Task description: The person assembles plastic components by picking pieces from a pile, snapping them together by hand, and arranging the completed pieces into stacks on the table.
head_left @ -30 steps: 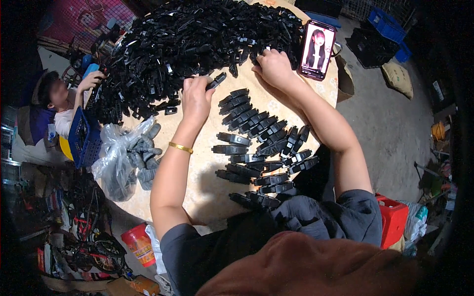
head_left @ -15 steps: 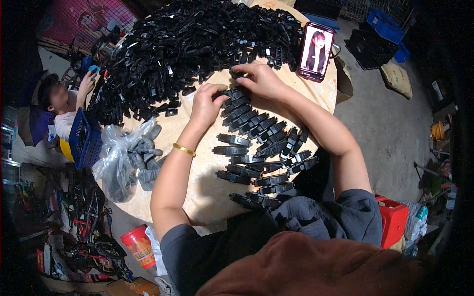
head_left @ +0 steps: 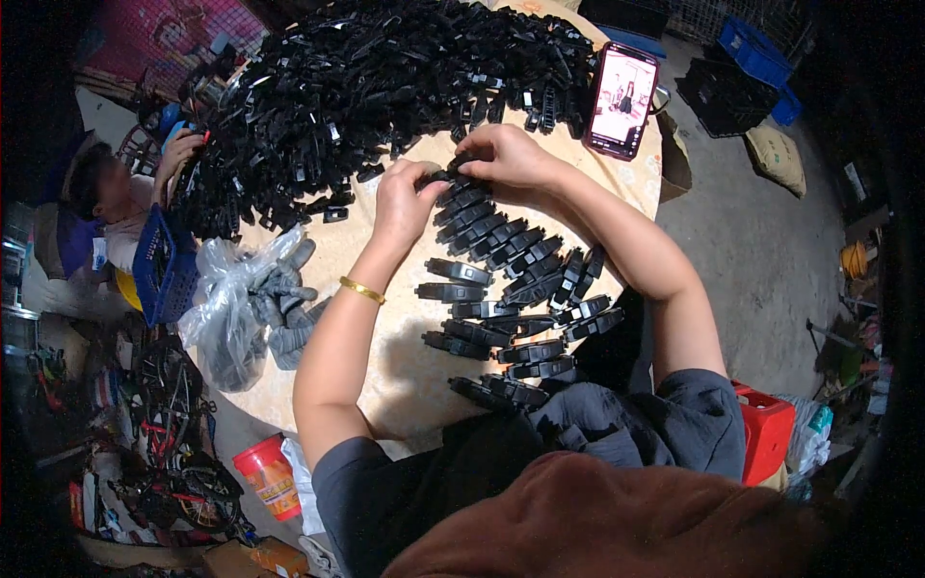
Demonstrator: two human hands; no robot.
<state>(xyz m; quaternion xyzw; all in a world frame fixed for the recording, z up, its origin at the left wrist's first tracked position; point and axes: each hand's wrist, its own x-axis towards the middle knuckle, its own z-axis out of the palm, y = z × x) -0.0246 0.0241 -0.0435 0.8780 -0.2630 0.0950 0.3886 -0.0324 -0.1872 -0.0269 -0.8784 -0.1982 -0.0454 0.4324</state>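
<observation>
Hands: left hand (head_left: 403,200) bends its thumb in against its fingertips, nearly closed on a small black plastic piece (head_left: 436,180); right hand (head_left: 509,159) curls down from the other side, thumb and fingers drawn together on dark plastic; whether both grip one piece cannot be told, the fingers hiding most of it.
Wrist: smooth gold-coloured bracelet (head_left: 361,290) on the left arm.
Near side: oblong black plastic clips (head_left: 496,236) in curving, close-set rows; the rows run from below the fingertips toward the body.
Far side: broad, tangled heap of black plastic parts (head_left: 385,87); it lies just beyond both hands.
Surface: round table with a cream patterned cover (head_left: 626,180).
Table's right: upright smartphone with a lit screen (head_left: 624,101), beside the heap.
Table's left: crumpled clear plastic bag (head_left: 222,308); dark grey glove-like bundle (head_left: 281,301) touching it; blue perforated plastic basket (head_left: 171,265); a co-worker's hand (head_left: 181,146) at the heap's edge.
Floor: red plastic bucket (head_left: 268,477); pale stuffed sack (head_left: 776,161).
</observation>
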